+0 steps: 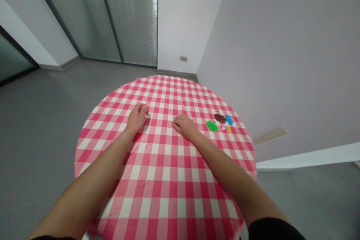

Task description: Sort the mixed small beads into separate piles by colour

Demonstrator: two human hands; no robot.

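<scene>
My left hand (136,118) rests on the red-and-white checked tablecloth (165,172), left of the middle, its fingers curled together. Something small and whitish shows at its fingertips, too small to name. To the right, my right hand (185,125) lies palm down with fingers bent inward; whatever may be under them is hidden. A thin, clear strip (186,109) lies just beyond this hand. Further right are small heaps of tiny pieces: green pieces (212,126), dark brown pieces (219,118) and blue pieces (229,120), with a few yellow pieces (229,129) nearby.
The round table's far edge faces a white wall (191,15) and glass doors with blinds (129,18). Another wall (295,63) runs close along the right side. Grey floor (42,127) extends on the left.
</scene>
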